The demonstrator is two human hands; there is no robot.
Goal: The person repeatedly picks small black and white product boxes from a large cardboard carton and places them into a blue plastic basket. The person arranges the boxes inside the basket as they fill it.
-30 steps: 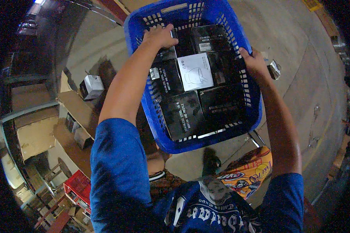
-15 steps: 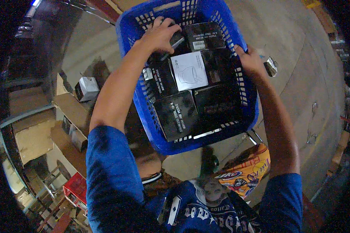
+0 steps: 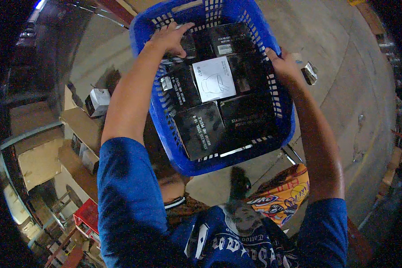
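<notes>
A blue plastic basket with slotted walls is packed with black boxes; one black box lies at its near left and another at the near right. Between them and the far row, a white box face carries a line drawing of a bowl-like vessel. My left hand reaches into the far left corner, fingers and thumb spread over a black box there. At the right side my right hand is closed around the basket's rim, thumb on top.
Open cardboard cartons stand at the left, with a white and black box by them. A red crate-like object sits at lower left. On the concrete floor at right lies a crumpled silvery object.
The box under my left hand was tilted and now sits lower among the others. My left hand has moved slightly left and its fingers have spread. The basket has shifted a little left.
</notes>
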